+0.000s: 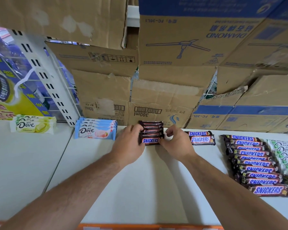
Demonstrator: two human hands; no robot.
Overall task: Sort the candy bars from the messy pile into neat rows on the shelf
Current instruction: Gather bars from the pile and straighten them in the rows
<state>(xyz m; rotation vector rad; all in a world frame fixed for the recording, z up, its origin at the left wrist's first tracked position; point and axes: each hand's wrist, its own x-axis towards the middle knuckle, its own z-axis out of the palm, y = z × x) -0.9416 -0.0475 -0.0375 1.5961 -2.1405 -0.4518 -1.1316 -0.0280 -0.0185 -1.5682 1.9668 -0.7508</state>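
Observation:
A short row of small dark Snickers bars lies at the back middle of the white shelf. My left hand grips the row's left end and my right hand pinches its right end, so the two hands squeeze it from both sides. Two more Snickers bars lie just right of my right hand. A long row of Snickers bars runs down the right side. Blue Dove bars form a stack to the left, and yellow-green Dove bars sit at the far left.
Stacked cardboard boxes wall off the back of the shelf. A white slotted upright stands at the back left. Green and white Dove packs lie at the far right edge. An orange strip runs along the shelf's front.

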